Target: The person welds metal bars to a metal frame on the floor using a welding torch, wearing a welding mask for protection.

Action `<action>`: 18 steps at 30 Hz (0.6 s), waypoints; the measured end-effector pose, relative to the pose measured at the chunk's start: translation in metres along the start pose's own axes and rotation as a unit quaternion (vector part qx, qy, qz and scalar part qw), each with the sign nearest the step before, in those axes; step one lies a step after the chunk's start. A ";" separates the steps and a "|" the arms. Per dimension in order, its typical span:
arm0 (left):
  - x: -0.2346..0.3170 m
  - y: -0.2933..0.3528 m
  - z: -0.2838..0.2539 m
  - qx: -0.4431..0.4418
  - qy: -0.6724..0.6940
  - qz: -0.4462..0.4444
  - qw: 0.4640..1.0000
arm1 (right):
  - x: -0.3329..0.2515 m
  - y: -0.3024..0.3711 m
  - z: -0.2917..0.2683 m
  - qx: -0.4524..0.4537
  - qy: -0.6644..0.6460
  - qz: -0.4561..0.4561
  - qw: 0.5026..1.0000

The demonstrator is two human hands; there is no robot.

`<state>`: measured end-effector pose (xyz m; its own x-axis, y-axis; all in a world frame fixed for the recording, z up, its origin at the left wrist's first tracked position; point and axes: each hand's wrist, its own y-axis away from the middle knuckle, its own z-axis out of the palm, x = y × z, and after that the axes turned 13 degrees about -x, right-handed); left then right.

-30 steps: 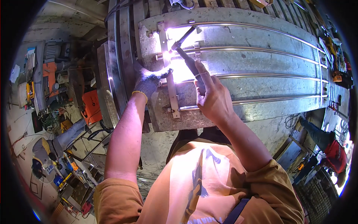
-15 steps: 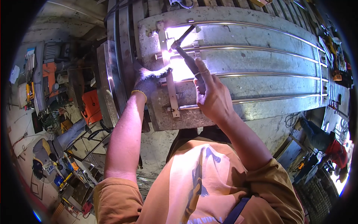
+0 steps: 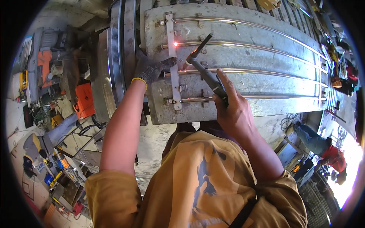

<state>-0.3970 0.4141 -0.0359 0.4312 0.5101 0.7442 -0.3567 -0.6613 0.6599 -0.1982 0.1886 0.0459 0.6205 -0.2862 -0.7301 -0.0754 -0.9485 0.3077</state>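
My bare right hand [image 3: 235,110] is closed round the handle of a TIG welding torch [image 3: 207,74], with its head held above the steel rods. A small red glow lingers on a flat metal bar [image 3: 173,70], where a long round rod [image 3: 243,46] meets it. Other shiny rods run parallel from this bar to the right. In a dark glove with a yellow cuff, my left hand [image 3: 149,69] grips the flat bar below the glowing spot, its fingertips over the bar. The glove partly hides one rod's end.
Beneath the rods lies a grey metal plate [image 3: 266,30] with small metal stops on it. Steel beams [image 3: 114,57] stand along its left side. An orange case [image 3: 84,102] is on the floor at left. Two other people bend over at far left and far right.
The bright welding arc has gone out, leaving a red glowing spot. My right hand has drawn the torch back to the right and toward me. My left hand stays at the bar.
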 end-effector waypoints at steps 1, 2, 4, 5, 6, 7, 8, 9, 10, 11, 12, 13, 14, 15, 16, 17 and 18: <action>0.002 0.000 -0.001 -0.033 0.002 -0.015 0.999 | -0.003 0.001 -0.002 -0.003 -0.008 0.011 1.000; -0.006 -0.005 -0.006 -0.029 0.010 -0.013 0.999 | -0.007 0.002 -0.002 -0.008 -0.018 0.019 1.000; -0.031 -0.022 -0.016 0.053 -0.149 0.060 0.986 | -0.009 0.002 0.004 -0.014 -0.020 0.009 1.000; -0.038 -0.028 -0.019 0.054 -0.145 0.061 0.986 | -0.008 0.003 0.008 -0.017 -0.028 0.003 0.999; -0.044 -0.033 -0.023 0.055 -0.149 0.064 0.985 | -0.007 0.003 0.012 -0.019 -0.026 0.002 0.999; -0.041 -0.032 -0.020 0.051 -0.154 0.067 0.984 | -0.004 0.004 0.018 0.000 -0.020 -0.009 1.000; -0.039 -0.030 -0.017 0.048 -0.154 0.066 0.985 | -0.001 0.005 0.023 0.019 -0.014 -0.019 1.000; -0.036 -0.028 -0.014 0.044 -0.158 0.058 0.985 | 0.003 0.007 0.026 0.020 -0.014 -0.017 1.000; -0.032 -0.025 -0.013 0.042 -0.163 0.050 0.984 | 0.006 0.006 0.030 0.032 -0.023 -0.022 0.999; -0.031 -0.025 -0.013 0.041 -0.165 0.049 0.984 | 0.007 0.006 0.032 0.045 -0.033 -0.027 0.998; -0.030 -0.025 -0.013 0.043 -0.164 0.058 0.984 | 0.007 0.008 0.034 0.045 -0.035 -0.026 0.998; -0.029 -0.025 -0.012 0.044 -0.162 0.066 0.984 | 0.005 0.010 0.035 0.033 -0.042 -0.008 0.999; -0.028 -0.024 -0.011 0.044 -0.163 0.065 0.983 | 0.004 0.011 0.037 0.021 -0.050 0.011 0.998; -0.028 -0.024 -0.010 0.066 -0.197 0.052 0.977 | 0.005 0.011 0.038 0.021 -0.051 0.012 0.998; -0.028 -0.024 -0.011 0.090 -0.230 0.039 0.968 | 0.006 0.011 0.041 0.022 -0.052 0.000 0.998; -0.031 -0.026 -0.013 0.090 -0.232 0.038 0.968 | 0.007 0.011 0.042 0.023 -0.052 -0.012 0.998; -0.035 -0.030 -0.015 0.089 -0.229 0.047 0.968 | 0.006 0.012 0.043 0.024 -0.054 -0.012 0.998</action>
<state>-0.4142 0.4240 -0.0801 0.7408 0.1723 0.6493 -0.2812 -0.7983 0.5327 -0.2288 0.1695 0.0187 0.5351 -0.2740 -0.7991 -0.1002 -0.9599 0.2619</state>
